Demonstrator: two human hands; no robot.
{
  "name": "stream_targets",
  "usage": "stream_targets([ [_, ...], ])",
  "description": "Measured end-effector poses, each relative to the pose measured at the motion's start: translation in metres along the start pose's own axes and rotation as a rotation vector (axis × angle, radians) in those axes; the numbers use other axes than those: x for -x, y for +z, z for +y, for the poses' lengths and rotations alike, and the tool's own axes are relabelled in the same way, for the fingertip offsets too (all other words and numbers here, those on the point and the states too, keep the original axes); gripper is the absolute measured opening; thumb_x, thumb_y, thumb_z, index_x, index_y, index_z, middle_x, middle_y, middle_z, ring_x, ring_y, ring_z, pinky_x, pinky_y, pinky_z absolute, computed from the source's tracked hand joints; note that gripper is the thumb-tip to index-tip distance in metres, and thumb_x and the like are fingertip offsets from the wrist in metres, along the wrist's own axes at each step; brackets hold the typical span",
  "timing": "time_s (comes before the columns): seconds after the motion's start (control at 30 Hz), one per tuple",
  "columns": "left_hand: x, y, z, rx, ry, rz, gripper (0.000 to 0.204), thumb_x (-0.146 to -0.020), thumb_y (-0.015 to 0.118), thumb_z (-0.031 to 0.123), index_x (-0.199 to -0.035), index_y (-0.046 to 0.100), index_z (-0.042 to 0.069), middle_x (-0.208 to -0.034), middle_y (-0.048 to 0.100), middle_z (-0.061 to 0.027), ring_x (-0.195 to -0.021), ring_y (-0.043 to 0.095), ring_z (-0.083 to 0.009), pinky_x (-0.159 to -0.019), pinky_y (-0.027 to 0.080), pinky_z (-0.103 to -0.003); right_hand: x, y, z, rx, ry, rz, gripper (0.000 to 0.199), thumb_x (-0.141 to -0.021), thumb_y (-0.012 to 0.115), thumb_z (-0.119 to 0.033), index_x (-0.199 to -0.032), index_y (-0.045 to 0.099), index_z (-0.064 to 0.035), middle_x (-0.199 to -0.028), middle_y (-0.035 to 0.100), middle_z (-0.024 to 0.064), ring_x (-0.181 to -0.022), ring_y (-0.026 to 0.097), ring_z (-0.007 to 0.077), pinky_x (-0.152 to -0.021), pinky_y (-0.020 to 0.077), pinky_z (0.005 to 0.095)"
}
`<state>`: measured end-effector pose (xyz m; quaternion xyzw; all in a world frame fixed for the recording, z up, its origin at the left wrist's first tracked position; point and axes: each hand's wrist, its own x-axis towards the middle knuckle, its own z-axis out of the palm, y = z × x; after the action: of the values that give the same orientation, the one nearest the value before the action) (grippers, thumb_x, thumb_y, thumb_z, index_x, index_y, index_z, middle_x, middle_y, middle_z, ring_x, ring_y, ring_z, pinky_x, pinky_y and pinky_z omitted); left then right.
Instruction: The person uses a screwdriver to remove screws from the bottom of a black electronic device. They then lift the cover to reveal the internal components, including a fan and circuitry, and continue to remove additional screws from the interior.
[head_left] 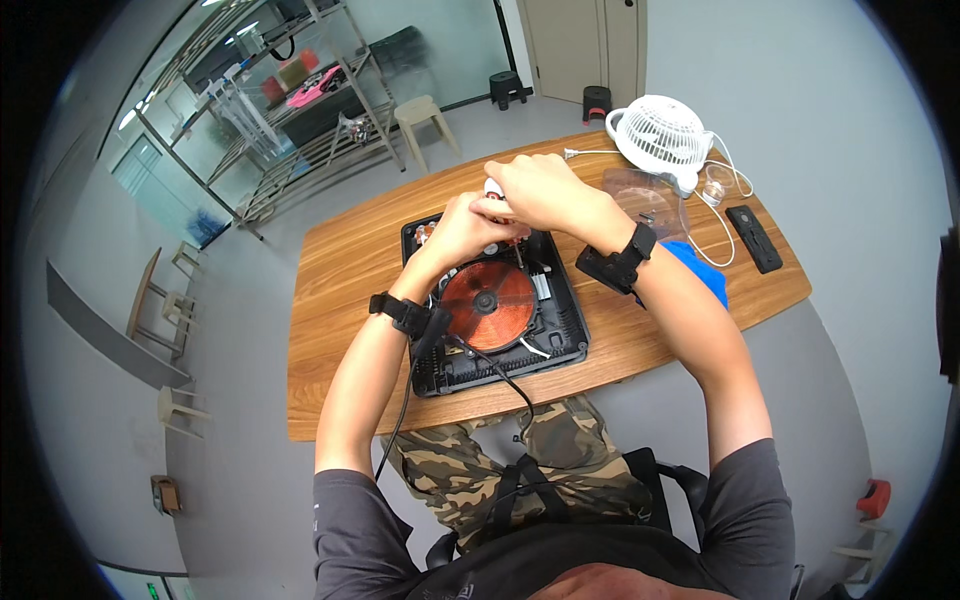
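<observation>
In front of me lies the opened black base of an induction cooker (568, 335), with its round copper coil (490, 305) exposed. My right hand (545, 192) is closed over its far part, around a small white-and-red thing (493, 188) that looks like a tool handle; most of it is hidden by the fingers. My left hand (462, 236) meets the right one there, its fingers closed and bent inward over the circuit parts beyond the coil. What the left fingers grip is covered. A black cable (510, 380) runs over the base's near edge.
At the table's (345, 290) far right stand a white fan (662, 132) with its cord and a small clear cup (717, 185). Nearer are a clear plastic tray (625, 190) with small bits, a blue cloth (703, 272) and a black strip-shaped part (754, 240). A metal rack (290, 150) stands behind.
</observation>
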<state>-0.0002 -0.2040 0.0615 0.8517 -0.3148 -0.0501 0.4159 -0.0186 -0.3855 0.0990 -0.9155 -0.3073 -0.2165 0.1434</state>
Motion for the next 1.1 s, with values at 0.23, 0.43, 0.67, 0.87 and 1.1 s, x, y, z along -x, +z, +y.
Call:
stream_targets([
  [0.23,0.004,-0.003,-0.010,0.138,-0.049,-0.029,0.020,-0.085,0.080,0.014,-0.097,0.076,-0.001,-0.092,0.077,-0.0069,-0.090,0.070,-0.0103,-0.081,0.056,-0.030,0.002,-0.012,-0.007,-0.115,0.085,-0.189,0.043,-0.093,0.058,-0.037,-0.107,0.062,0.0029,-0.093,0.073,0.0246,-0.090,0.070,0.0437,-0.080,0.0553,0.0521],
  [0.43,0.005,-0.002,-0.021,0.032,-0.006,0.107,0.029,-0.084,0.082,0.024,-0.097,0.073,0.000,-0.085,0.077,-0.0109,-0.082,0.074,-0.0184,-0.075,0.057,-0.034,-0.004,-0.001,-0.011,-0.018,0.082,-0.056,0.052,-0.091,0.064,-0.047,-0.103,0.063,0.0039,-0.091,0.073,0.0251,-0.088,0.071,0.0433,-0.078,0.0563,0.0519],
  [0.67,0.009,0.004,0.000,-0.006,-0.016,0.143,0.025,-0.082,0.081,0.017,-0.094,0.072,-0.004,-0.084,0.076,-0.0102,-0.081,0.072,-0.0151,-0.074,0.056,-0.034,-0.002,0.010,-0.006,-0.025,0.116,-0.013,0.052,-0.090,0.066,-0.050,-0.100,0.062,0.0014,-0.090,0.072,0.0251,-0.088,0.070,0.0448,-0.077,0.0546,0.0530],
  [0.87,0.002,-0.001,-0.029,0.164,0.028,0.080,0.021,-0.083,0.078,0.014,-0.092,0.071,-0.004,-0.082,0.075,-0.0091,-0.081,0.069,-0.0115,-0.074,0.056,-0.033,-0.001,0.003,-0.010,-0.071,0.190,-0.097,0.054,-0.089,0.064,-0.050,-0.105,0.061,0.0022,-0.092,0.072,0.0268,-0.091,0.070,0.0453,-0.079,0.0540,0.0546],
  [1.1,0.008,-0.003,-0.009,0.060,0.067,0.124,0.029,-0.081,0.082,0.022,-0.086,0.068,-0.002,-0.076,0.071,-0.0093,-0.070,0.063,-0.0130,-0.068,0.052,-0.034,-0.004,-0.012,-0.022,0.046,0.193,-0.070,0.053,-0.090,0.065,-0.049,-0.109,0.059,0.0006,-0.092,0.072,0.0257,-0.089,0.071,0.0449,-0.075,0.0544,0.0553],
])
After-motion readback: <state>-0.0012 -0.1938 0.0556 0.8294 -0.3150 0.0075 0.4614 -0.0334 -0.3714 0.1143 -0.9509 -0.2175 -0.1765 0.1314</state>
